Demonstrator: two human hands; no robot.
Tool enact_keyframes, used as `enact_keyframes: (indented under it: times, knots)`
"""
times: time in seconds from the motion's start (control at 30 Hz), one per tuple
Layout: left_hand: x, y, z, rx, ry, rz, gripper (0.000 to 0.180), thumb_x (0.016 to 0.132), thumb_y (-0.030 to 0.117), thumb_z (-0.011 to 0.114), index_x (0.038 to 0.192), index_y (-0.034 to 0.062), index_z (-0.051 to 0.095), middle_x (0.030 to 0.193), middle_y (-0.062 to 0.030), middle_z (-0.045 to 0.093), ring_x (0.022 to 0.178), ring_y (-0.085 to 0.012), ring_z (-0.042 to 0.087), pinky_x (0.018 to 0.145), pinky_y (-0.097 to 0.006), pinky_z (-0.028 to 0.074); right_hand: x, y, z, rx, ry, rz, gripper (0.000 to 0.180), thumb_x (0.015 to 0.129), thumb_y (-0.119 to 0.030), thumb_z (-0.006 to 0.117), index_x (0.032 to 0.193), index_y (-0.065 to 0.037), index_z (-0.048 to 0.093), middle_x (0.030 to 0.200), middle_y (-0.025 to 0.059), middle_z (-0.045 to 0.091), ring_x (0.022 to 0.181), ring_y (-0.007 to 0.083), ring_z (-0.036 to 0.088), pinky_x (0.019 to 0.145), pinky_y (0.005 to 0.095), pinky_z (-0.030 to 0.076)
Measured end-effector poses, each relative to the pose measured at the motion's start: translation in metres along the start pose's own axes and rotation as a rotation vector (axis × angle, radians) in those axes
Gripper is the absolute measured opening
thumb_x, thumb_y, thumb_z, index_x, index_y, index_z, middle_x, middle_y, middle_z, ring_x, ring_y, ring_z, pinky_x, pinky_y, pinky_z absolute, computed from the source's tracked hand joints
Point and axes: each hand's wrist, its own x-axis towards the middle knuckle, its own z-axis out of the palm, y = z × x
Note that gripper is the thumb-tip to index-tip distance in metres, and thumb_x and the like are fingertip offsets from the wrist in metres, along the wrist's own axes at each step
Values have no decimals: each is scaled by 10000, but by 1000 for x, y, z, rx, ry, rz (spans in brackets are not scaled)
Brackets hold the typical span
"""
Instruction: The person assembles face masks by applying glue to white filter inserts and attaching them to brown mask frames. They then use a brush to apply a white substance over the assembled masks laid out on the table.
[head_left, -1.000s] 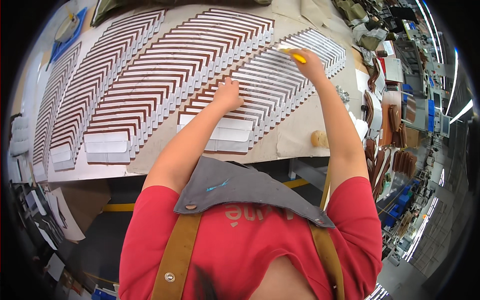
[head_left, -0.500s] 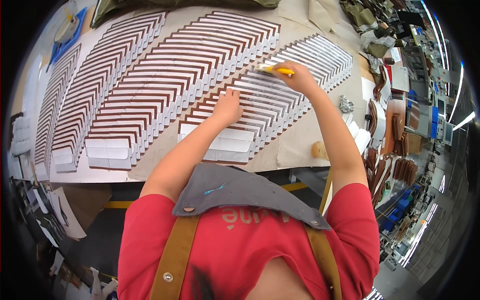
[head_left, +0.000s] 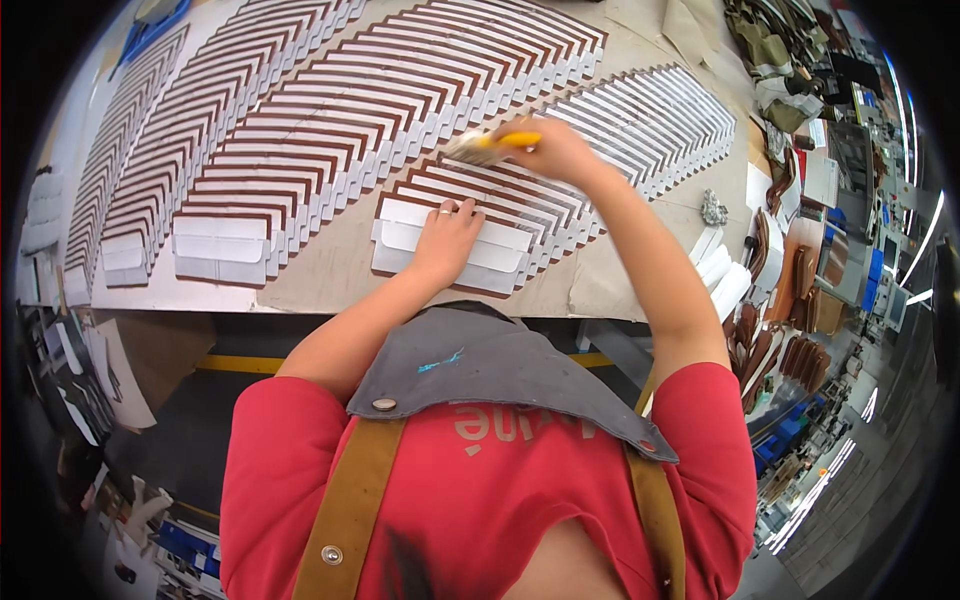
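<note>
A yellow-handled paintbrush point(head_left: 474, 151) with pale bristles is held in my right hand point(head_left: 556, 152), its bristles over the left edge of a slanting row of overlapping pieces point(head_left: 520, 205), slightly smeared by motion. Whether the bristles touch the row is hard to tell. The pieces are white strips with brown edges, fanned one over another; the far ones look greyish and wet. My left hand point(head_left: 447, 243) lies on the nearest white panel point(head_left: 500, 262) of this row, fingers stretched forward across the front pieces.
Three more fanned rows point(head_left: 300, 170) of such pieces lie to the left on the paper-covered table. A crumpled silvery lump point(head_left: 713, 208) sits to the right of my row. White rolls point(head_left: 730, 285) and brown leather parts point(head_left: 805, 362) are beyond the right edge.
My right hand has carried the brush leftward along the row to its left edge. My left hand has shifted nearer, onto the front pieces. The whole view has moved a little.
</note>
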Motion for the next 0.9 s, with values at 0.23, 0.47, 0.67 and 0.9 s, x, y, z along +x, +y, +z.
enact_keyframes:
  times: [0.23, 0.47, 0.67, 0.9]
  knots:
    - [-3, 3, 6, 39, 46, 2, 388, 738, 56, 530, 1126, 48, 530, 1196, -119, 476, 1071, -295, 462, 859, -410, 400, 9, -13, -36, -445, 21, -104, 187, 751, -138, 623, 934, -143, 658, 849, 76, 641, 772, 281, 613, 675, 379, 493]
    - [-4, 3, 1, 66, -1, -16, 373, 762, 79, 533, 1134, 50, 536, 1206, -109, 458, 1092, -297, 459, 870, -410, 408, 25, -73, 27, -111, -201, -199, 198, 767, -144, 665, 965, -135, 648, 938, 75, 654, 817, 285, 611, 729, 349, 493]
    - [-5, 5, 3, 45, 13, -22, 385, 760, 77, 530, 1144, 56, 534, 1202, -97, 462, 1088, -296, 459, 877, -393, 414, 5, -15, -34, -508, -139, 95, 175, 780, -185, 651, 953, -159, 651, 855, 81, 652, 750, 265, 620, 674, 341, 497]
    - [-9, 4, 13, 124, 72, 30, 339, 741, 90, 549, 1075, 39, 520, 1094, -104, 479, 1069, -306, 454, 893, -382, 403, -32, -50, 18, -3, 12, 140, 191, 818, -307, 617, 885, -132, 655, 711, 116, 633, 634, 290, 601, 593, 356, 477]
